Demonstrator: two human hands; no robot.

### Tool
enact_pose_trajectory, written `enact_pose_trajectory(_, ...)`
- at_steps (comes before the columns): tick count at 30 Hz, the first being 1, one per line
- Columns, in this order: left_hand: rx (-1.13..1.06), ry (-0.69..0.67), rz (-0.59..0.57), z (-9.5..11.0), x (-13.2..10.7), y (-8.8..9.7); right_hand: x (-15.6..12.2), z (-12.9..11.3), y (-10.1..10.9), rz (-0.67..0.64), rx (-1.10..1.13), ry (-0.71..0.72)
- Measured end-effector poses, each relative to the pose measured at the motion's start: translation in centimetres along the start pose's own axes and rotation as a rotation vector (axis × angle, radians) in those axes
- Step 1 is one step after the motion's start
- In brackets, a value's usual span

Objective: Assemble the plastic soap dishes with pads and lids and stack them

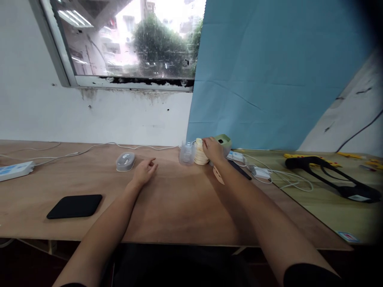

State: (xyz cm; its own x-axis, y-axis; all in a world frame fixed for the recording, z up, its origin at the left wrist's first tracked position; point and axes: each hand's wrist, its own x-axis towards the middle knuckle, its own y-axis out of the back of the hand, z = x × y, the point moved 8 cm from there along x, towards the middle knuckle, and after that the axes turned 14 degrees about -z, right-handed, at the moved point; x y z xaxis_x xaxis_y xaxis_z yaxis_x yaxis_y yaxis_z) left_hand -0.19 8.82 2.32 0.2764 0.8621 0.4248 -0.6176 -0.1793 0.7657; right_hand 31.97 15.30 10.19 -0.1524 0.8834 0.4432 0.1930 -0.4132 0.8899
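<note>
My right hand (213,149) reaches to the back of the table, its bent fingers closed at the top of a cream-coloured ribbed stack (201,157). What that stack is made of is too small to tell. Against its left side stands a clear plastic cup or container (187,154). Behind my right hand is a pale green box (225,142) with a dark opening, partly covered. My left hand (145,172) rests on the wooden table (179,207), fingers apart and holding nothing. Left of it sits a small oval clear-lidded container (125,161) with something white inside.
A flat black case (74,206) lies at the front left, with a white power strip (16,170) behind it. White adapters and cables (261,172) lie to the right, beside a black curved strap-like object (326,175). A peach-coloured flat piece (218,175) lies below my right wrist.
</note>
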Motion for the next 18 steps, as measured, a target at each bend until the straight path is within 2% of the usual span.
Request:
enact_pose_trajectory(2,0.088,0.077,0.141,-1.1,-0.2,2.2,-2.5,-2.1,-0.7,0.032,0.098,0.129)
enact_pose_trajectory(5,0.230,0.323,0.277,-3.8,-1.1,4.7,-6.9,-6.1,-3.5,-0.060,0.196,0.361)
enact_pose_trajectory(7,0.296,0.476,0.317,-5.7,-1.9,5.6,-9.6,-8.8,-5.7,-0.154,0.211,0.531)
enact_pose_trajectory(9,0.316,0.624,0.327,-7.8,-2.9,6.0,-11.1,-10.6,-7.2,-0.216,0.205,0.635)
enact_pose_trajectory(12,0.267,0.794,0.263,-10.9,-3.9,5.8,-11.3,-11.2,-7.9,-0.222,0.208,0.643)
enact_pose_trajectory(14,0.208,0.812,0.179,-12.1,-3.9,5.2,-10.9,-10.8,-7.8,-0.215,0.224,0.620)
enact_pose_trajectory(16,0.184,0.791,0.127,-12.3,-3.6,4.8,-10.5,-10.0,-7.7,-0.211,0.250,0.591)
enact_pose_trajectory(18,0.198,0.738,0.081,-11.4,-3.0,4.1,-10.2,-9.1,-7.5,-0.200,0.278,0.542)
